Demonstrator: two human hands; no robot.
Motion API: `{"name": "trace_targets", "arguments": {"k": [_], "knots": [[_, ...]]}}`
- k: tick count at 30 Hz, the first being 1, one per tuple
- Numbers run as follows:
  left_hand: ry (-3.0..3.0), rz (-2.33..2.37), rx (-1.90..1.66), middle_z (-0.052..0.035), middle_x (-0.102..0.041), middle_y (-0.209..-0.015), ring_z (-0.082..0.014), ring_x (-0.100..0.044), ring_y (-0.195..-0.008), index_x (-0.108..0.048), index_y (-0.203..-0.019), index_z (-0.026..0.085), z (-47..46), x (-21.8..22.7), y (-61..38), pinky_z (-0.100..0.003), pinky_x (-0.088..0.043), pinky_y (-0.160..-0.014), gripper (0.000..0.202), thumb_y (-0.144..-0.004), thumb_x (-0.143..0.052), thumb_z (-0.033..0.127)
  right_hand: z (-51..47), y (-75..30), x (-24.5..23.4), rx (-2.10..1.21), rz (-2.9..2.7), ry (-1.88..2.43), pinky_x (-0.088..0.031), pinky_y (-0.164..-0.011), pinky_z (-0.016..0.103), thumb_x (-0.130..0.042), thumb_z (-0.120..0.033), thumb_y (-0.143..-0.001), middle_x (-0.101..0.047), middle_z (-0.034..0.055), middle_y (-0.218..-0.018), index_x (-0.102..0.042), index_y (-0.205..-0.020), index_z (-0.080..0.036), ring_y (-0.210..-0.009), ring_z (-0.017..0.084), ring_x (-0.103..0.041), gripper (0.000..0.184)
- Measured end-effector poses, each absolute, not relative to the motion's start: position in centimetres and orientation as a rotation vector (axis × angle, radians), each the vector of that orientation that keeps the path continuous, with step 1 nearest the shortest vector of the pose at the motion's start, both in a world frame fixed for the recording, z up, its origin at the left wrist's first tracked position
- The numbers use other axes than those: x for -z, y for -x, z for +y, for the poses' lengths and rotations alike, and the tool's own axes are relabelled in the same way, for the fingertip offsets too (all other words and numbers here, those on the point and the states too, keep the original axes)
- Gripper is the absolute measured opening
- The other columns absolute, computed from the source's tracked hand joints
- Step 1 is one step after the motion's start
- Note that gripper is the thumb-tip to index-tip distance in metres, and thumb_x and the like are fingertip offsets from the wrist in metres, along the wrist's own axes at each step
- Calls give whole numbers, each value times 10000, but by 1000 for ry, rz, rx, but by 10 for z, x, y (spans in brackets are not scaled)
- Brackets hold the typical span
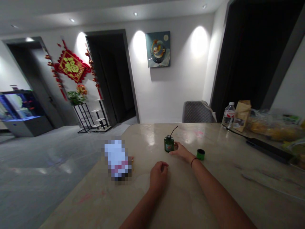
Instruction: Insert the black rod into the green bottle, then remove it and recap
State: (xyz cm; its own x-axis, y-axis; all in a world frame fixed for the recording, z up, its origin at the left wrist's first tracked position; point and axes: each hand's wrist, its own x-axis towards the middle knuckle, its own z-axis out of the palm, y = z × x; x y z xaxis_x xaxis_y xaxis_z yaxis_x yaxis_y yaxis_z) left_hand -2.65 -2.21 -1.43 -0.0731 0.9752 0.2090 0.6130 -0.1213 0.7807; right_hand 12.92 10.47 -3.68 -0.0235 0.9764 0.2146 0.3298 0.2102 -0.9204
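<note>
Right of centre in the frame, upright on the pale, glossy bench (140,197), I see a small green bottle (169,145): dark, squat, straight-sided, with rounded shoulders and a short neck. A label with a reddish patch marks its front, too small to read from here. A thin black stem (174,131) rises from the mouth and kinks over to the right.

The right hand (181,150) is at the bottle's right side, thumb by its lower front; whether it grips, I can't tell. The left hand (159,175) rests below, fingers loosely curled, a gap beside the thumb. Just beside the right wrist stands a short green cap (200,154), its dark hollow upward.

Toward the left lies a pixelated pale object (117,157) with a reddish band; at the far right, a clear water bottle (229,114) beside a brown paper bag (242,115).
</note>
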Motion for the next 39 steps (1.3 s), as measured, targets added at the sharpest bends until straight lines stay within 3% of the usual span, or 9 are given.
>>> {"name": "trace_targets", "arguments": {"k": [10, 22, 39], "knots": [[-1769, 1690, -1062, -18, -623, -825, -119, -550, -768, -586, -798, 180, -22, 14, 27, -233, -387, -721, 159, -745, -437, 185, 84, -134, 26, -868, -1662, 1390, -335, -970, 366, -748, -253, -454, -487, 161, -1229, -425, -1196, -100, -1133, 263, -462, 824], [-1771, 1722, -1032, -20, -635, -824, -114, -562, -770, -599, -804, 172, -23, 11, 26, -218, -390, -714, 156, -754, -452, 173, 45, -139, 15, -723, -1912, 1541, -246, -1036, 317, -562, -259, -684, -372, 194, -1332, -315, -1293, -24, -1224, 225, -368, 698], [-1777, 1701, -1052, -21, -634, -824, -111, -561, -763, -590, -790, 170, -21, 13, 28, -217, -393, -717, 136, -751, -460, 165, 38, -139, 9, -708, -1929, 1536, -238, -1036, 334, -551, -254, -693, -367, 186, -1340, -349, -1287, -48, -1236, 228, -351, 660]]}}
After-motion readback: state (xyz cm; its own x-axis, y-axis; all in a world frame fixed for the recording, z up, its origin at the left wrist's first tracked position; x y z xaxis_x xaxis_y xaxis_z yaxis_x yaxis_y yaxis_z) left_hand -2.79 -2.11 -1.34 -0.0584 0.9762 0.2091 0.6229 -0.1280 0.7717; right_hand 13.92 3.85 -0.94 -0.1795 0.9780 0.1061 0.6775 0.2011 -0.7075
